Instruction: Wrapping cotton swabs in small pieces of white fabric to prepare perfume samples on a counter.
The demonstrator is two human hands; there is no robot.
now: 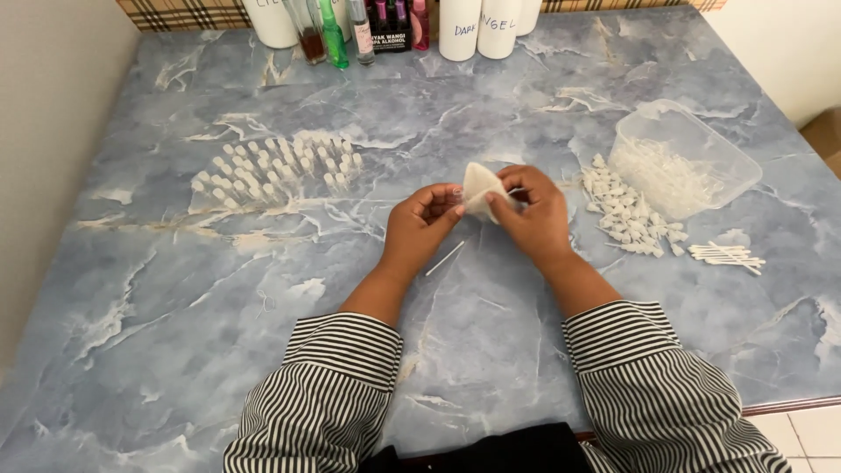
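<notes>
2 hands, left hand (423,221) and right hand (530,210), pinch a white folded cloth (481,188); fingers curled.

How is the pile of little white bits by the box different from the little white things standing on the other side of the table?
The white pump pieces lie heaped; the small capped vials stand upright in rows. The heap lies beside the clear plastic box, near the right hand; the vials stand beyond the left hand. Both are small and whitish.

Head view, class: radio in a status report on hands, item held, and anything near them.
Left hand and right hand both pinching white folded cloth. Thin white stick on marble table beside left hand. Nothing blocking.
</notes>
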